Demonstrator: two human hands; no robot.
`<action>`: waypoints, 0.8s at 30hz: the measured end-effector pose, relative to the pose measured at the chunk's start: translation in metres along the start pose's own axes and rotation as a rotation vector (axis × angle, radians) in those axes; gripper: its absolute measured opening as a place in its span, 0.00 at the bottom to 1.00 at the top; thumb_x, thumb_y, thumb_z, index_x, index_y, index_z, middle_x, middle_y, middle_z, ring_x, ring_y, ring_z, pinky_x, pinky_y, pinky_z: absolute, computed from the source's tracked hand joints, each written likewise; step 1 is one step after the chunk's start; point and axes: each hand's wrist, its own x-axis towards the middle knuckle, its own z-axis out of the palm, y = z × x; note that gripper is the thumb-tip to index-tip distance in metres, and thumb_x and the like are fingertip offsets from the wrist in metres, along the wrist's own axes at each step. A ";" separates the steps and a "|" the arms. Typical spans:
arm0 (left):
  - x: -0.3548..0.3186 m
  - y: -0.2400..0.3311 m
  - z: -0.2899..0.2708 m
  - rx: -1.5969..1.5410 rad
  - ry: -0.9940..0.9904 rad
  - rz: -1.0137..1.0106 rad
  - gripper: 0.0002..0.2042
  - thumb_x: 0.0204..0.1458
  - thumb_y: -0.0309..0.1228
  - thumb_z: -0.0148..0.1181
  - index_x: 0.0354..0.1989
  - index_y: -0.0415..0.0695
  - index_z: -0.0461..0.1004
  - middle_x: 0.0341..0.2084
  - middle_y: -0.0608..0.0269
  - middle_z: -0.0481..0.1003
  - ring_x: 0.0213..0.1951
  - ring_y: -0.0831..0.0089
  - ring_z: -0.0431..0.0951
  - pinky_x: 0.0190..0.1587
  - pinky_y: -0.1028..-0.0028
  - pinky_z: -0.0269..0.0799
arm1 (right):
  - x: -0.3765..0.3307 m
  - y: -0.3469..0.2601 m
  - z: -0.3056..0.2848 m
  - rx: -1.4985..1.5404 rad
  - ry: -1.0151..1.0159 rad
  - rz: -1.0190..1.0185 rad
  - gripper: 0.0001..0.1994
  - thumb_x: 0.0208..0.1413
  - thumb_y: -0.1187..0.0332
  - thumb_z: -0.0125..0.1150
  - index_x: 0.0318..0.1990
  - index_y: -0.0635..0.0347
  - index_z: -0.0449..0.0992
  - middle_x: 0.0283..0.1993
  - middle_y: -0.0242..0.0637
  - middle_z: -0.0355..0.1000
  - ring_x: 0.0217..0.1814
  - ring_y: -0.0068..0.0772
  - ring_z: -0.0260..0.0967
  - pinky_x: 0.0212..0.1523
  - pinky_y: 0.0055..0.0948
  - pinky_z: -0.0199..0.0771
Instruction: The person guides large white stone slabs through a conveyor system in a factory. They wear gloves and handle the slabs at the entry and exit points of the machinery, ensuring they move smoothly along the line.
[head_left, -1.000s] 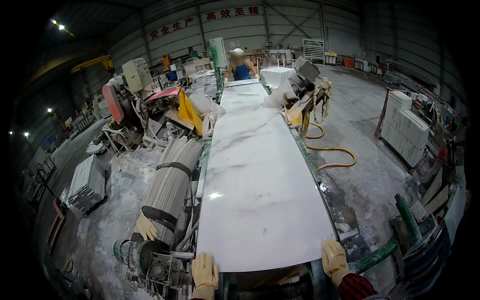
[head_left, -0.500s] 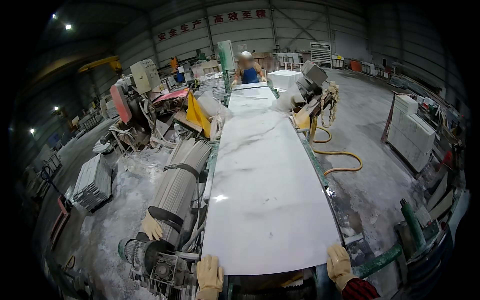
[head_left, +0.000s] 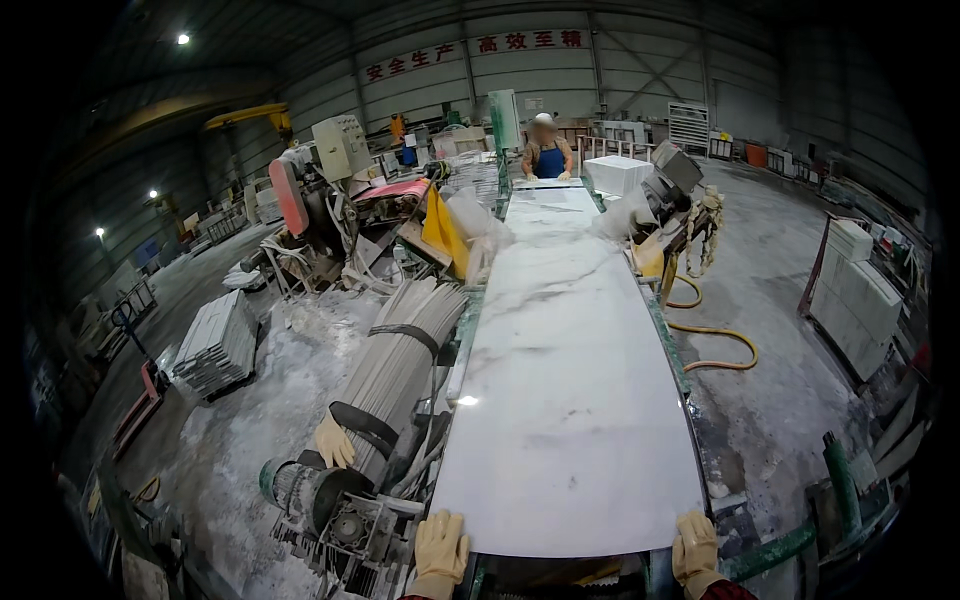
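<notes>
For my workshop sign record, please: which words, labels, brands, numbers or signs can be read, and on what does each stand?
Far wall: two groups of large red characters, readable, but not copied here.
Small pale sheet below them: too small to read.
Beige control box: any markings too small to read.
White slab: no lettering visible.

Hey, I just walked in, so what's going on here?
Gloved left hand and right hand are at the near corners of a long, grey-veined white slab, lying flat along a green-framed machine bed. A co-worker in a blue apron stands at the far end, both hands low there. A loose glove lies by the motor at left.
</notes>
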 end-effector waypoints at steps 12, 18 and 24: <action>-0.006 0.001 -0.003 0.006 0.002 -0.001 0.21 0.58 0.38 0.60 0.58 0.44 0.72 0.56 0.46 0.70 0.57 0.44 0.68 0.63 0.50 0.62 | -0.004 -0.001 -0.002 -0.017 -0.021 -0.018 0.16 0.55 0.72 0.56 0.50 0.69 0.76 0.55 0.59 0.72 0.60 0.64 0.67 0.65 0.55 0.66; -0.004 0.002 -0.003 0.005 0.005 0.012 0.22 0.56 0.37 0.61 0.58 0.43 0.72 0.55 0.46 0.70 0.56 0.44 0.69 0.61 0.51 0.63 | -0.005 -0.001 -0.004 -0.028 -0.014 -0.016 0.15 0.54 0.72 0.56 0.48 0.67 0.76 0.53 0.57 0.73 0.58 0.63 0.67 0.63 0.53 0.67; -0.008 0.001 -0.003 0.036 0.072 0.046 0.20 0.55 0.37 0.60 0.55 0.43 0.74 0.53 0.47 0.71 0.54 0.46 0.70 0.57 0.51 0.65 | -0.002 -0.010 -0.015 0.025 -0.156 0.079 0.16 0.55 0.72 0.55 0.50 0.67 0.76 0.55 0.58 0.72 0.60 0.64 0.67 0.65 0.54 0.65</action>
